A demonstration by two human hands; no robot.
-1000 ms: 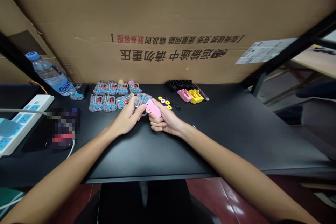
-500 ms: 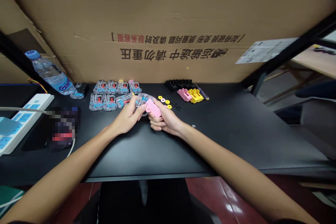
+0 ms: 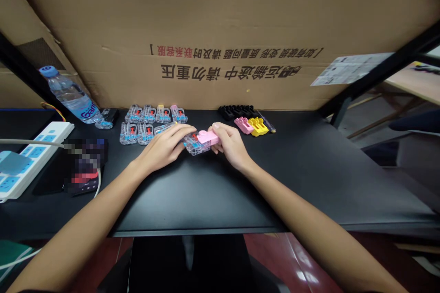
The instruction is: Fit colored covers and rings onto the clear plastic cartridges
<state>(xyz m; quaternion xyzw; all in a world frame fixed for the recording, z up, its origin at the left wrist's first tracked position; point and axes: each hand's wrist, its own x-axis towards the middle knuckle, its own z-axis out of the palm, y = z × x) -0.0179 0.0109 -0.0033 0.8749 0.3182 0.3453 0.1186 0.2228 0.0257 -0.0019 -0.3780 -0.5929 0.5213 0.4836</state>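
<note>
Between my hands is a clear plastic mechanism (image 3: 196, 147) with blue and red parts inside, held just above or on the table; which of the two I cannot tell. My left hand (image 3: 167, 145) curls round its left end, fingers over the top and thumb below. A flat pink plastic lever (image 3: 208, 138) lies across the mechanism's right side, its rounded end over the clear housing. My right hand (image 3: 232, 145) pinches the lever's other end between thumb and fingers. Behind my left hand, similar clear mechanisms (image 3: 146, 132) stand in two rows, one partly hidden.
Pink lever pieces (image 3: 244, 125), yellow ones (image 3: 258, 127) and a row of black ones (image 3: 237, 112) lie at the back, beside a thin tool (image 3: 267, 122). Left are a water bottle (image 3: 74, 98) and a white power strip (image 3: 36, 151). A cardboard wall (image 3: 220, 18) rises behind.
The pink lever has swung from slanting downward to lying nearly level, pointing right. My right hand has shifted right and now covers the small rings. My left hand's fingers have spread over the mechanism.
</note>
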